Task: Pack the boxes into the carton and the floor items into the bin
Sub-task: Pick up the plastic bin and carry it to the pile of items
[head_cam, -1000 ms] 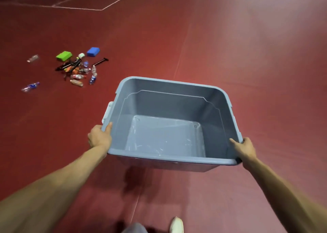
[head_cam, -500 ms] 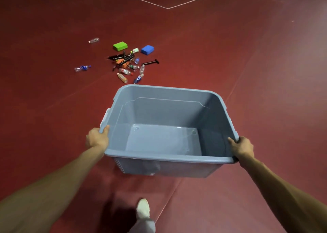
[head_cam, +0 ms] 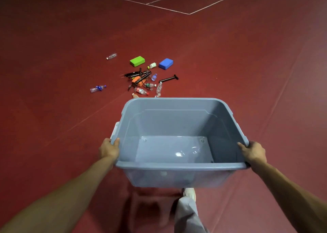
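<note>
A: How do the arms sit?
B: Both reach forward; the left hand (head_cam: 109, 149) and right hand (head_cam: 252, 152) each clamp a side rim of the grey bin (head_cam: 178, 166).
A: Where is the bin?
B: Between the hands, carried above the red floor (head_cam: 53, 109), open and empty. The scattered bottles (head_cam: 141, 90) lie beyond its far rim.

Open red floor (head_cam: 230, 55) all around, litter pile (head_cam: 143, 80) ahead beyond held bin (head_cam: 178, 166), bin interior unobstructed
</note>
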A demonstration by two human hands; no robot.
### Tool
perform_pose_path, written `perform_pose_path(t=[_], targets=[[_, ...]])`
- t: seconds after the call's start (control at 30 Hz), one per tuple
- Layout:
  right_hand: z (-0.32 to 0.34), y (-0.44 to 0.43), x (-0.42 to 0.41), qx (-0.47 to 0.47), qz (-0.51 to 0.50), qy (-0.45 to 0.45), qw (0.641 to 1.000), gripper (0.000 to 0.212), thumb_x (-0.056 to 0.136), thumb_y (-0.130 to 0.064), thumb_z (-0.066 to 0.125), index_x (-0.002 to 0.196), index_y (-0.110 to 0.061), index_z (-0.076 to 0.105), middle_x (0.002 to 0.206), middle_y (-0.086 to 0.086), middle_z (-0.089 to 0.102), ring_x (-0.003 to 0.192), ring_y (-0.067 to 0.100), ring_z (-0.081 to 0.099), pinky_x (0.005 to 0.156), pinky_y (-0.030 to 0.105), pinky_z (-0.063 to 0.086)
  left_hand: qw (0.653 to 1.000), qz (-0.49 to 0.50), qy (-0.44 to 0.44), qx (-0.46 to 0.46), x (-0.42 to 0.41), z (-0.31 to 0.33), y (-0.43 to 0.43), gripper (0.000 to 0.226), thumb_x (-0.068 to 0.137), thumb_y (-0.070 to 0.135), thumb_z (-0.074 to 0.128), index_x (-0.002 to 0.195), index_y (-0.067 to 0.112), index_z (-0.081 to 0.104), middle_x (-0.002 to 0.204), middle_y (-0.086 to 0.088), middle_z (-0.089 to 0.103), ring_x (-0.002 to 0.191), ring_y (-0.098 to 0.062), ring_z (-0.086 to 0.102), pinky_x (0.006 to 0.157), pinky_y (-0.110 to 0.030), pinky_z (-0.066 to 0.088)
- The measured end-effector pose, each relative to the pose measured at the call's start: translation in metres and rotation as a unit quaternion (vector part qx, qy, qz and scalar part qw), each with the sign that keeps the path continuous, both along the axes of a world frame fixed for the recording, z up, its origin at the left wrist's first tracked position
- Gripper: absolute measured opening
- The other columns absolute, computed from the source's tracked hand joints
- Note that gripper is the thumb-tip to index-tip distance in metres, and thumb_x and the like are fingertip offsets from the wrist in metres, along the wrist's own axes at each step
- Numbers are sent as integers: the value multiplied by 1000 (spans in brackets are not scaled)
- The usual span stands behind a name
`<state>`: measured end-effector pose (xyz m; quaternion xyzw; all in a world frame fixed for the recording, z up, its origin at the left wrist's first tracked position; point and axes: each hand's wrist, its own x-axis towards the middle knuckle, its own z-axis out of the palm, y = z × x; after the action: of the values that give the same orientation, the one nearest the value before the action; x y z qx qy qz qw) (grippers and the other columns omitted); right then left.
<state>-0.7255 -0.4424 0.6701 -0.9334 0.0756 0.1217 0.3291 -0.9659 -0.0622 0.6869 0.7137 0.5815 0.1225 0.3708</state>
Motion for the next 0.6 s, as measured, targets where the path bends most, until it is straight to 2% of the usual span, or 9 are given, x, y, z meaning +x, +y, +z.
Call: perform_pose_path(t=[0.13,0.3,0.37,0.5,0.6], targets=[[-17,41,131,-10,30,16,999,33,88,-27,63,97,4,62,99,30,65,96,46,60,79,45,47,999,10,39,-13,117,-13,37,39,93,24,55,111,-11,58,114,-33,61,107,-45,57,87,-43,44],[-12,100,258,-24,73,12,997,33,89,-29,62,95,3,60,98,31,65,96,47,60,77,44,48,992,43,61,-104,221,-16,83,39,93,15,50,119,-14,56,120,-32,60,110,-42,59,85,-42,46],[-11,129,298,-27,94,8,995,33,89,-30,61,95,2,59,98,31,65,96,48,59,77,45,47,982,81,36,-167,249,-21,99,40,93,12,49,122,-14,54,122,-31,59,111,-41,59,86,-42,48],[-24,194,374,-38,125,22,991,35,90,-33,60,98,1,58,101,30,64,98,47,59,79,46,48,952,157,-29,-261,310,-39,139,46,91,20,53,127,-8,51,124,-26,59,109,-41,60,93,-52,50],[-47,248,430,-54,141,35,988,35,90,-34,59,98,0,57,103,30,64,99,47,58,79,44,47,928,196,-66,-309,355,-68,177,46,91,27,52,127,-2,54,125,-24,60,111,-41,60,90,-48,51]])
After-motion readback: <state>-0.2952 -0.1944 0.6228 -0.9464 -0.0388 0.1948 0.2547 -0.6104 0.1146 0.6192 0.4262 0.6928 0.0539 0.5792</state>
